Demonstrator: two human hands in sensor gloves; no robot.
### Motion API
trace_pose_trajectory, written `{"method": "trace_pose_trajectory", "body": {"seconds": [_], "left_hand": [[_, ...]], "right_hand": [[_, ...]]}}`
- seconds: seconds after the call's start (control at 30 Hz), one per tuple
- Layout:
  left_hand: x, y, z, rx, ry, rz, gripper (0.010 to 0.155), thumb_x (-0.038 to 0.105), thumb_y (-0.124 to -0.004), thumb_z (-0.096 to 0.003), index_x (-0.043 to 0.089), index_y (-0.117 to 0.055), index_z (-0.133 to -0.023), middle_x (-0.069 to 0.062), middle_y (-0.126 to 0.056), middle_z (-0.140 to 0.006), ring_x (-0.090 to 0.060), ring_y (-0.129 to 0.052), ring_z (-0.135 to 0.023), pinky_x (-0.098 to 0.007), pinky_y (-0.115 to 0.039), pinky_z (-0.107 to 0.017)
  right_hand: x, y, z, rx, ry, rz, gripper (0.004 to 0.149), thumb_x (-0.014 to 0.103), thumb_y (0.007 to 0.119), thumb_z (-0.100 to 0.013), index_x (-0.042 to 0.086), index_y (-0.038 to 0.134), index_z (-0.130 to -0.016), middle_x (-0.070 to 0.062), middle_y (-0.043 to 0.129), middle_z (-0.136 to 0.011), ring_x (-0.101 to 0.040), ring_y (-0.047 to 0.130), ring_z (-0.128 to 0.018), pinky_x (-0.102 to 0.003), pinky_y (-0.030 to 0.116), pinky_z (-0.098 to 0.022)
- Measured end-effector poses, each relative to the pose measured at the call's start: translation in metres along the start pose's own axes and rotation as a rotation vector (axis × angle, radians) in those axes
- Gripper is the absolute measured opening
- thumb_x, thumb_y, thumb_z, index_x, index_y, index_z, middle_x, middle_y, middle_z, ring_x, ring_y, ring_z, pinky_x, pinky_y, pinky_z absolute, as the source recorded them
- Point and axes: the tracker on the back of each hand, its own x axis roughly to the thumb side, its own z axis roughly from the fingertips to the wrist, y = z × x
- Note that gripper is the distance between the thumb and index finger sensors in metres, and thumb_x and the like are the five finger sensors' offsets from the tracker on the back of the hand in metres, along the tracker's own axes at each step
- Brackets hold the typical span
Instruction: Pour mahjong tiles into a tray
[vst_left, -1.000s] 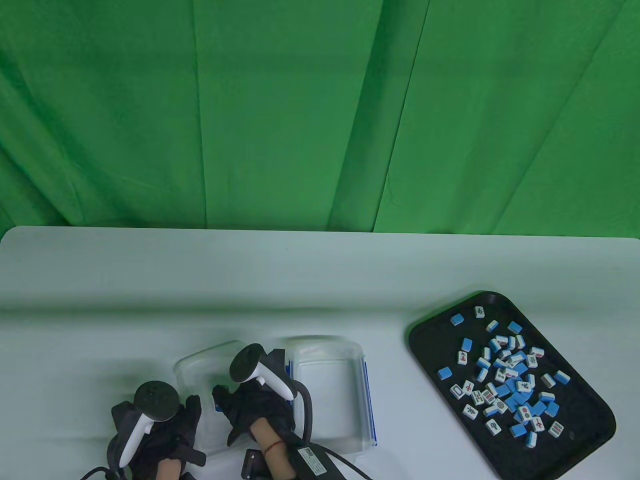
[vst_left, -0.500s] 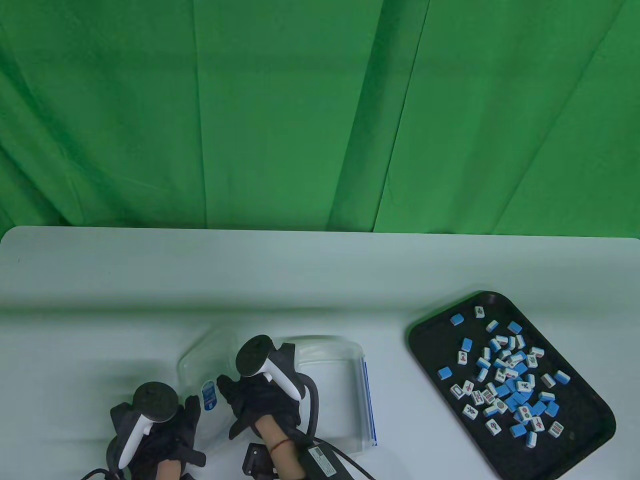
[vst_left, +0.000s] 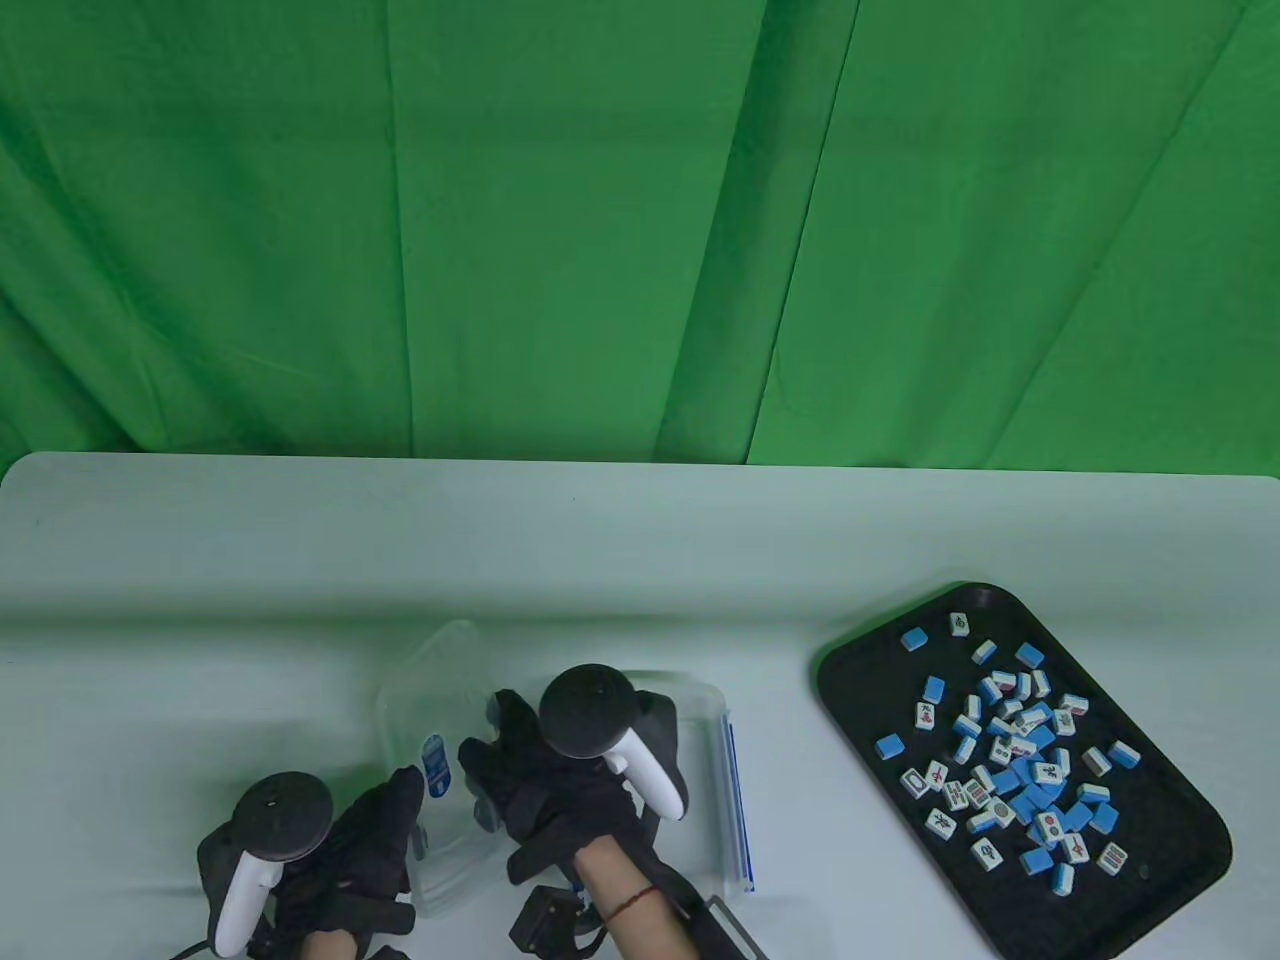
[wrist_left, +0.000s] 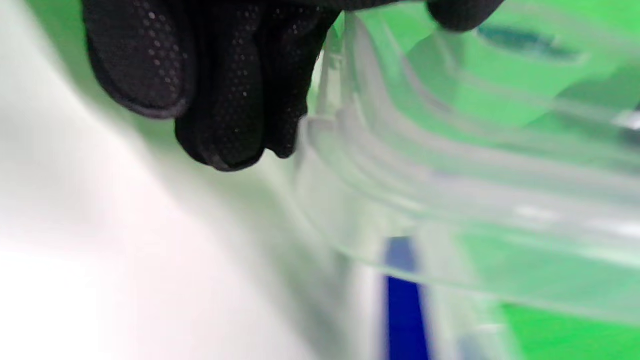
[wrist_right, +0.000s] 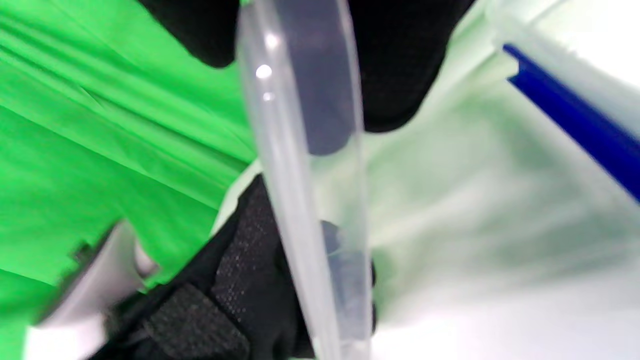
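Both gloved hands hold a clear plastic box (vst_left: 440, 770) tilted on edge on the white worktop (vst_left: 600, 560), left of the black rectangular tray (vst_left: 860, 700). The left hand (vst_left: 370, 830) grips its near rim; the right hand (vst_left: 545, 790) pinches its wall. Blue-and-white mahjong tiles (vst_left: 1010, 750) lie scattered in that tray.

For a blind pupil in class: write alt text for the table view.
Two gloved hands, left and right, hold a tilted clear box beside its lid on a white table. Right, a black tray holds scattered mahjong tiles.
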Motion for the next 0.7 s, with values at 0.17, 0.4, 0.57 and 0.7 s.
{"method": "trace_pose_trajectory", "body": {"seconds": [0.17, 0.4, 0.57, 0.7], "left_hand": [[0.027, -0.020, -0.002, -0.055, -0.207, 0.109, 0.070, 0.048, -0.058, -0.0670, -0.012, -0.061, -0.103, -0.011, -0.098, -0.070, -0.028, -0.103, -0.053, -0.049, -0.082, -0.041], [0.087, -0.054, -0.007, -0.136, -0.223, -0.054, 0.069, 0.044, -0.058, -0.0672, -0.014, -0.056, -0.105, -0.010, -0.095, -0.072, -0.028, -0.100, -0.056, -0.050, -0.081, -0.044], [0.101, -0.080, -0.013, -0.072, -0.210, -0.225, 0.069, 0.044, -0.061, -0.0662, -0.012, -0.059, -0.106, -0.011, -0.097, -0.071, -0.029, -0.101, -0.054, -0.049, -0.082, -0.042], [0.098, -0.097, -0.014, -0.028, -0.213, -0.398, 0.070, 0.045, -0.060, -0.0660, -0.013, -0.063, -0.104, -0.012, -0.101, -0.067, -0.028, -0.104, -0.050, -0.048, -0.083, -0.040]], "right_hand": [[-0.022, -0.040, 0.041, -0.089, -0.064, -0.007, 0.072, 0.036, 0.064, -0.070, -0.008, 0.030, -0.115, -0.012, 0.084, -0.092, -0.023, 0.097, -0.062, -0.035, 0.087, -0.049], [-0.070, -0.084, 0.074, -0.210, 0.008, 0.050, 0.073, 0.046, 0.064, -0.070, 0.001, 0.035, -0.120, -0.013, 0.076, -0.096, -0.027, 0.090, -0.069, -0.042, 0.082, -0.056], [-0.099, -0.088, 0.081, -0.289, 0.050, 0.191, 0.075, 0.052, 0.065, -0.069, 0.003, 0.040, -0.120, -0.011, 0.074, -0.096, -0.024, 0.089, -0.068, -0.041, 0.081, -0.056], [-0.121, -0.079, 0.080, -0.317, 0.066, 0.210, 0.073, 0.050, 0.064, -0.069, 0.003, 0.040, -0.120, -0.010, 0.075, -0.093, -0.023, 0.089, -0.066, -0.041, 0.082, -0.055]]}}
